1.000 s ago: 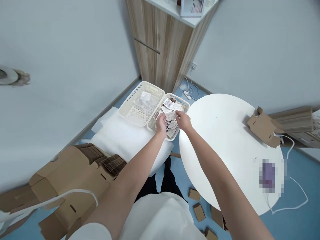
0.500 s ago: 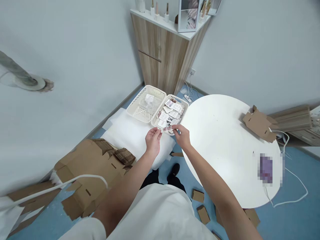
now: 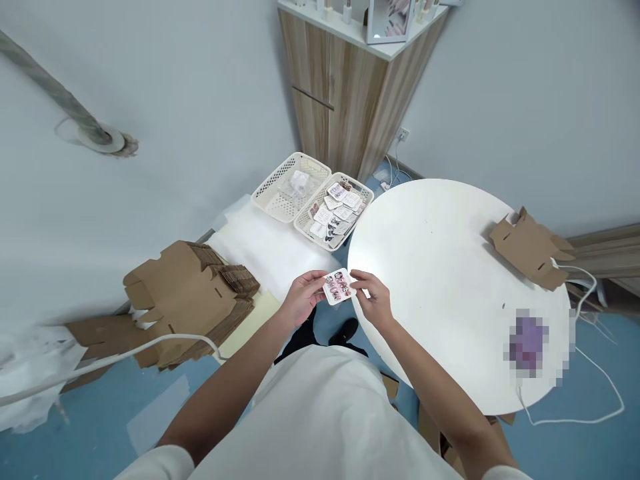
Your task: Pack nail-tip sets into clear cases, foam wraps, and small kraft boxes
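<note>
In front of my body I hold a small white card of what look like press-on nails (image 3: 338,287), its face with pink, dark red and black pieces turned up. My left hand (image 3: 303,298) pinches its left edge between thumb and fingers. The fingers of my right hand (image 3: 373,298) are closed on the right edge. Beyond the hands, a white perforated basket (image 3: 330,247) holds many similar cards, mostly white sides up. The second basket (image 3: 267,212), touching it on the left, contains clear plastic packaging (image 3: 299,189).
A round white table (image 3: 425,280) stands to my right, bearing an unfolded brown carton (image 3: 531,250) and a blurred purple item (image 3: 527,343). Flat cardboard boxes (image 3: 185,293) are stacked at left. A wood-grain cabinet (image 3: 345,100) fills the corner. White cables hang at both sides.
Both hands have drawn the card back from the basket toward my body. Its face now tilts up into view. The camera has tipped further down.
</note>
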Demonstrator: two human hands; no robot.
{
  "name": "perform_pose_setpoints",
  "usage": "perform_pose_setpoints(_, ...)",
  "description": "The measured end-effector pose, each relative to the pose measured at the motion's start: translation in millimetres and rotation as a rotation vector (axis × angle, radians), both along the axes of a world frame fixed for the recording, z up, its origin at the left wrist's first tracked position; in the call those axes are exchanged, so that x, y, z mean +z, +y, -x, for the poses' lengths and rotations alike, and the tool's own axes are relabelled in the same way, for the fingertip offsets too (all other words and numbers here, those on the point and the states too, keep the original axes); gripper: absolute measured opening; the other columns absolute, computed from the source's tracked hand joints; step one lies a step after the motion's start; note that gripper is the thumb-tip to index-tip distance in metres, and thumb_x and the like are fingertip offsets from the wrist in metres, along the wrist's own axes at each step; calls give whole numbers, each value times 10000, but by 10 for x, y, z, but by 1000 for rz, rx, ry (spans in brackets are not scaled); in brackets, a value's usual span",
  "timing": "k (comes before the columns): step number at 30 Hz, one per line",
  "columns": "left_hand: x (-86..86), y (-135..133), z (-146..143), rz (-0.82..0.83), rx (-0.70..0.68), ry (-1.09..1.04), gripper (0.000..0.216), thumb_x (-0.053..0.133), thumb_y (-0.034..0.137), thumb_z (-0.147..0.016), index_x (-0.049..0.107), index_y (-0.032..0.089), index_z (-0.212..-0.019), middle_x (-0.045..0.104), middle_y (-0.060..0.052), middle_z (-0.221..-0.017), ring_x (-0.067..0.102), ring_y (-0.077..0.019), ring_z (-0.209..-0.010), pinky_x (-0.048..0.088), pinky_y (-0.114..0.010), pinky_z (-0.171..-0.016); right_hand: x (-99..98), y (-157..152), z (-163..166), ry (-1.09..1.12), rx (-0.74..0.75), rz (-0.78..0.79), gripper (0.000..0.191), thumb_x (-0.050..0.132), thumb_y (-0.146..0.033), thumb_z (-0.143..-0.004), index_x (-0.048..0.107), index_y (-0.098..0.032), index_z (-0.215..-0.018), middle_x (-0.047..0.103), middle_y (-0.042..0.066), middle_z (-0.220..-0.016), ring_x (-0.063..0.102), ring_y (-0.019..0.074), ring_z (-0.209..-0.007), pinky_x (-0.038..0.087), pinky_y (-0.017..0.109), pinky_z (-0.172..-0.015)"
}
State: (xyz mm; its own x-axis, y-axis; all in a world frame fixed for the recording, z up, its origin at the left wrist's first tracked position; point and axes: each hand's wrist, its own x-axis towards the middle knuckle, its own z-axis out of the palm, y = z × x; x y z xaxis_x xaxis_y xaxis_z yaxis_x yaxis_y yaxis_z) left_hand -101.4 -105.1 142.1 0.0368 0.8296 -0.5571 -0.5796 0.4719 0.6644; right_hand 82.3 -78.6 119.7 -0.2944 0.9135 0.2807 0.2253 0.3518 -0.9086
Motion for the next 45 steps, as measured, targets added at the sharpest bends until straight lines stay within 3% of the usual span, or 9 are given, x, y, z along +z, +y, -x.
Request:
perform_pose_setpoints(7, 94, -147, -510, -85, -37, 70, 255, 696, 243, -645, 606, 140, -861, 637, -40, -804, 604, -143, -755, 500, -313, -722, 94, -232, -551, 195, -11, 312, 219, 444, -245, -820, 637, -253, -923, 644, 31, -895, 599, 167, -829, 485, 348, -752)
perform_pose_setpoints(11, 92, -217, -837, -57, -71, 72, 234, 700, 227, -625, 578, 151, -809, 618, -19, -775, 605, -131, -748, 497, -307, -741, 110, -389, -840, 351, -37, 482, 220, 551, -311, -774, 601, -237, -975, 638, 25, -853, 599, 152, -734, 496, 353, -722)
perform_pose_setpoints(18, 60, -379, -1331, -4, -315, 76, 252, 703, 168, -579, 526, 161, -757, 581, 12, -713, 584, -86, -652, 497, -252, -678, 114, -646, -1306, 491, -314, 525, 226, 639, -321, -703, 600, -227, -905, 608, 6, -789, 579, 132, -684, 496, 322, -658)
perform_pose_setpoints(25, 16, -524, -1664, -98, -547, 233, 265, 693, 217, -605, 509, 163, -787, 587, 2, -768, 620, -119, -689, 467, -240, -649, 83, -958, -1687, 475, -455, 534, 182, 649, -321, -684, 629, -210, -827, 616, 0, -752, 550, 114, -643, 474, 315, -668)
perform_pose_setpoints(30, -70, -583, -1774, -219, -647, 328, 303, 678, 240, -630, 523, 169, -880, 564, 9, -763, 621, -125, -699, 454, -270, -701, 32, -1113, -1831, 471, -525, 529, 180, 640, -318, -690, 633, -210, -833, 617, 4, -765, 554, 115, -667, 471, 306, -673)
perform_pose_setpoints(35, -82, -522, -1777, -385, -736, 481, 631, 668, 220, -622, 436, 225, -1209, 571, 15, -772, 592, -110, -668, 451, -293, -740, -58, -1145, -1840, 436, -562, 513, 209, 632, -348, -688, 626, -209, -844, 623, 13, -769, 568, 131, -665, 486, 319, -659)
perform_pose_setpoints(38, -43, -403, -1726, -503, -784, 589, 707, 683, 204, -588, 435, 258, -1247, 577, 19, -782, 574, -118, -685, 445, -301, -778, -132, -1078, -1761, 394, -567, 506, 237, 609, -374, -703, 616, -205, -870, 628, 29, -795, 584, 145, -689, 497, 329, -668)
perform_pose_setpoints(41, -63, -262, -1626, -572, -769, 700, 642, 667, 212, -604, 480, 263, -1216, 574, 22, -773, 553, -118, -671, 442, -298, -786, -206, -978, -1655, 369, -504, 507, 278, 600, -377, -711, 602, -210, -933, 624, 40, -864, 590, 146, -732, 496, 331, -709)
perform_pose_setpoints(45, -190, -87, -1414, -557, -781, 775, 629, 656, 220, -627, 471, 259, -1226, 564, 18, -781, 553, -126, -679, 436, -303, -787, -299, -845, -1526, 281, -306, 495, 425, 622, -322, -700, 536, -243, -1109, 587, 41, -972, 572, 136, -787, 478, 343, -780)
